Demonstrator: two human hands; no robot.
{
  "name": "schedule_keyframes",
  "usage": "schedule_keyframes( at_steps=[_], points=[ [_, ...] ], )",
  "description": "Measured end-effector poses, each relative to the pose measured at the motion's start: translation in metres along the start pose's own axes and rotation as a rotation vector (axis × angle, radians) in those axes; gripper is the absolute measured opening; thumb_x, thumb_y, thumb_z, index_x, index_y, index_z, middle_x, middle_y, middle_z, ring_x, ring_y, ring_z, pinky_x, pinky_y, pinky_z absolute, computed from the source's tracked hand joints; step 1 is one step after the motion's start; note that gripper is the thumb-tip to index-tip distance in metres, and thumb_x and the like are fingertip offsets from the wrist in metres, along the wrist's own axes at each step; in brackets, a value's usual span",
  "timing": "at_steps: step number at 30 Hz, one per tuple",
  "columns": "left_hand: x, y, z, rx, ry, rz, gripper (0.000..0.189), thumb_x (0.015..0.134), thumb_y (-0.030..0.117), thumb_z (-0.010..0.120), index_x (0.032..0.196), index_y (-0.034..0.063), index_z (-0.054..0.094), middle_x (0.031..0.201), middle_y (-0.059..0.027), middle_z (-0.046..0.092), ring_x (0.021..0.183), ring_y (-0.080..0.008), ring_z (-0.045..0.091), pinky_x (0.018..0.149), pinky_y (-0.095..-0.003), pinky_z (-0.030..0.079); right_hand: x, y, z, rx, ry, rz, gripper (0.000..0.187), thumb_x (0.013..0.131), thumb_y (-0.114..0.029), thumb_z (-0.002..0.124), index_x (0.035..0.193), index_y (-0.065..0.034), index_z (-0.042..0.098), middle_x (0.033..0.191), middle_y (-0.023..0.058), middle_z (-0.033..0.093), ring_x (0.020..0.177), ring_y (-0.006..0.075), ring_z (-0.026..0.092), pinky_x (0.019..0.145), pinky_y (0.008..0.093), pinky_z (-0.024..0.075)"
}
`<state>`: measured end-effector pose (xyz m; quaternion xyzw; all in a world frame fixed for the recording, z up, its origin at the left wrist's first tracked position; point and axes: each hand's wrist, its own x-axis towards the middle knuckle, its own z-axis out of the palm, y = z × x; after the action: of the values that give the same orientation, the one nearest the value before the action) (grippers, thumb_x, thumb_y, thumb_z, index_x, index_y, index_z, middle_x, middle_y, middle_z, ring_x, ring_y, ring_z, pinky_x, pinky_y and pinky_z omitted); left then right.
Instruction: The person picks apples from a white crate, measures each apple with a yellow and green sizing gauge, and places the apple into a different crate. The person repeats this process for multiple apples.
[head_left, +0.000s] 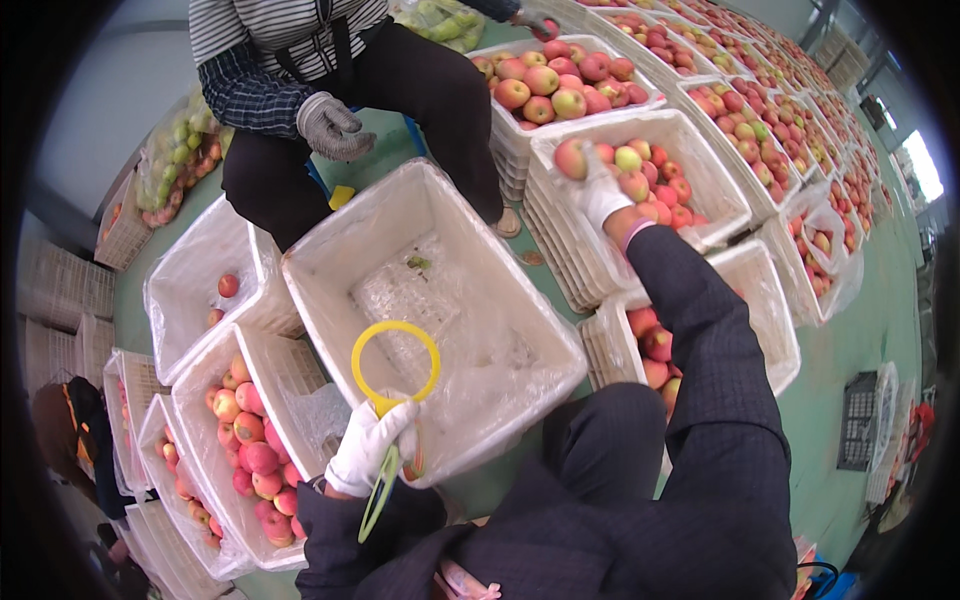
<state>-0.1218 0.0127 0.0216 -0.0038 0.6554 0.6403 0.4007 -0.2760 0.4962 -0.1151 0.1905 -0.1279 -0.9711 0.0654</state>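
Note:
My left hand (375, 442), in a white glove, grips a yellow ring gauge (396, 360) by its handle, over the near edge of a plastic-lined white crate (480, 315). A green ring (380, 495) hangs from the same hand. Inside that crate lie crumpled film and a bit of green leaf. At the upper right, my gloved right hand (602, 187) is blurred and has its fingers on a red-yellow apple (571, 158), above a lined crate (720, 187) partly filled with apples.
A co-worker in grey gloves (334, 127) sits opposite, one hand holding an apple (547, 30) over a full crate (504, 124). Crates of red apples (255, 442) stand at the lower left and in rows at the upper right. A crate with few apples (202, 300) is left of the middle one.

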Motion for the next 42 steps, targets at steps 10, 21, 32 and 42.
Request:
schedule_keyframes(
  at_steps=[10, 21, 32, 42],
  points=[
    [0.039, -0.006, -0.008, 0.068, -0.033, -0.078, 0.022, 0.096, 0.021, 0.057, 0.099, -0.0001, 0.059, 0.057, 0.0001, 0.053, 0.049, -0.0082, 0.048, 0.049, -0.0230, 0.039, 0.103, -0.119, 0.072, -1.302, 0.067, -0.800, 0.048, 0.092, -0.025, 0.058, 0.131, -0.0018, 0.043, 0.115, 0.0191, 0.059, 0.102, 0.0283, 0.062, 0.088, 0.0385, 0.0528],
    [-0.010, -0.008, -0.014, 0.017, 0.109, 0.109, 0.021, 0.091, 0.021, 0.065, 0.103, 0.0043, 0.063, 0.074, 0.0020, 0.059, 0.062, -0.0055, 0.053, 0.056, -0.0220, 0.044, -0.034, 0.117, -0.079, -2.490, 0.088, -0.533, 0.060, 0.085, -0.025, 0.064, 0.135, -0.0001, 0.044, 0.121, 0.0185, 0.060, 0.109, 0.0240, 0.058, 0.095, 0.0326, 0.0446],
    [-0.023, -0.049, -0.050, 0.157, 0.671, 0.150, 0.028, 0.083, 0.018, 0.071, 0.103, 0.0003, 0.063, 0.076, -0.0034, 0.063, 0.059, -0.0094, 0.056, 0.049, -0.0251, 0.043, -0.057, 0.144, -0.116, -2.246, 0.252, -0.217, 0.042, 0.079, -0.012, 0.054, 0.120, -0.0022, 0.058, 0.098, 0.0141, 0.067, 0.088, 0.0241, 0.064, 0.078, 0.0351, 0.0498],
    [0.034, -0.151, -0.082, -0.119, 0.879, -0.059, 0.019, 0.089, 0.023, 0.060, 0.088, 0.0043, 0.059, 0.061, -0.0081, 0.055, 0.044, -0.0224, 0.056, 0.036, -0.0358, 0.043, -0.095, 0.174, -0.107, -2.545, 0.103, -0.685, 0.036, 0.068, -0.021, 0.064, 0.095, 0.0028, 0.067, 0.087, 0.0276, 0.065, 0.088, 0.0411, 0.064, 0.075, 0.0455, 0.0518]
  ],
)
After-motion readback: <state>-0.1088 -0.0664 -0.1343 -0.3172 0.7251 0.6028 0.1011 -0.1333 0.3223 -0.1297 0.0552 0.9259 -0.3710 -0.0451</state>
